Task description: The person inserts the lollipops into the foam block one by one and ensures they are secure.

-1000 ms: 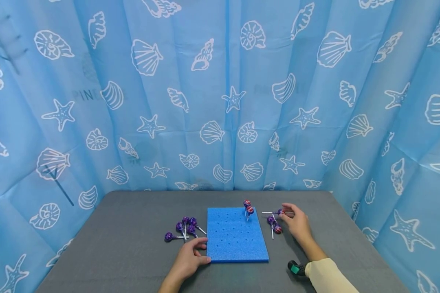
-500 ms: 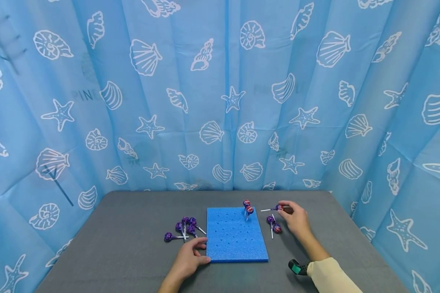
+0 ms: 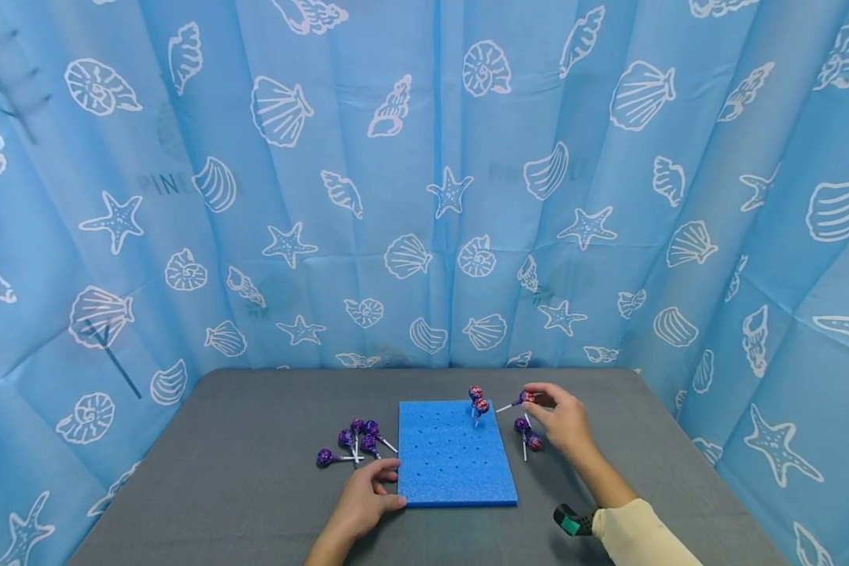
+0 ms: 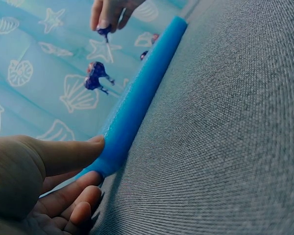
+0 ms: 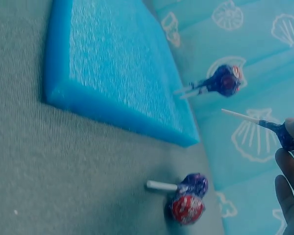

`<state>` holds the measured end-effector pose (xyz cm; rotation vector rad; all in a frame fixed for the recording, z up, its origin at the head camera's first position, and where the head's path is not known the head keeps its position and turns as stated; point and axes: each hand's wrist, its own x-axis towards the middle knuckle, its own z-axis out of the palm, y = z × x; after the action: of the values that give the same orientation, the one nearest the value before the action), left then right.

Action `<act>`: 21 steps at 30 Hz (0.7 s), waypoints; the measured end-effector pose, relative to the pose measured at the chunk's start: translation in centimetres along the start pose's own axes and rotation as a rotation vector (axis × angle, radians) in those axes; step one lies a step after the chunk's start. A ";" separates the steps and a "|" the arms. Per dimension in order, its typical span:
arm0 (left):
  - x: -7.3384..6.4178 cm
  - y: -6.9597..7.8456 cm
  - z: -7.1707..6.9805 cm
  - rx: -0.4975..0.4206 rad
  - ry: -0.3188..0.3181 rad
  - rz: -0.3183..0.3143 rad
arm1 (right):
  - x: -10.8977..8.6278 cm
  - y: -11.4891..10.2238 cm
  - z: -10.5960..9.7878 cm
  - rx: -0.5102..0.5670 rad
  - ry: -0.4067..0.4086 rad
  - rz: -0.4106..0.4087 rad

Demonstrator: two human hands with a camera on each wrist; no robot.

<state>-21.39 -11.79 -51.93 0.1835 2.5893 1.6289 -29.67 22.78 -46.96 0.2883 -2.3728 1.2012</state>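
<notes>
A blue foam board [image 3: 460, 475] dotted with small holes lies on the dark table. My left hand [image 3: 363, 503] holds its near left corner; in the left wrist view the thumb and fingers [image 4: 76, 188] lie on either side of that corner. My right hand [image 3: 564, 420] pinches a wrapped lollipop [image 5: 284, 136] by its purple-and-red head, beyond the board's far right side. The white stick points left toward the board, tilted down. Two lollipops [image 3: 479, 402] stand close together in the board's far right corner, sticks down.
Two more lollipops [image 3: 528, 435] lie crossed on the table right of the board. Several purple lollipops [image 3: 358, 438] are heaped left of it, near my left hand. A black band with a green face [image 3: 571, 520] shows by the right sleeve [image 3: 640, 534]. A shell-patterned curtain [image 3: 424, 196] hangs behind.
My right hand has lifted the lollipop and carried it left toward the board, its stick now tipping downward. The left hand and the board have stayed in place.
</notes>
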 end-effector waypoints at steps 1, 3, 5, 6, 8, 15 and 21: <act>0.0 0.0 0.0 0.000 -0.001 -0.001 | 0.0 -0.2 0.0 0.010 -0.005 -0.003; 0.0 0.0 0.0 0.000 -0.001 -0.002 | -0.1 -0.7 0.2 0.030 -0.016 0.004; 0.0 0.0 0.0 0.000 -0.002 -0.002 | -0.1 -1.0 0.3 0.039 -0.025 0.004; 0.0 0.0 0.1 0.001 -0.002 -0.002 | -0.2 -1.1 0.4 0.038 -0.029 0.001; 0.0 0.0 0.1 0.001 -0.002 0.000 | -0.3 -1.3 0.5 0.028 -0.035 -0.011; 0.0 0.0 0.0 -0.005 0.002 0.015 | -0.7 -1.9 1.0 -0.018 -0.077 -0.047; 0.2 -0.2 0.0 -0.006 -0.009 -0.006 | -1.2 -2.3 1.5 -0.025 -0.113 -0.067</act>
<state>-21.60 -11.86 -52.15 0.1821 2.5757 1.6305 -28.25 20.22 -46.70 0.4352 -2.4519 1.1510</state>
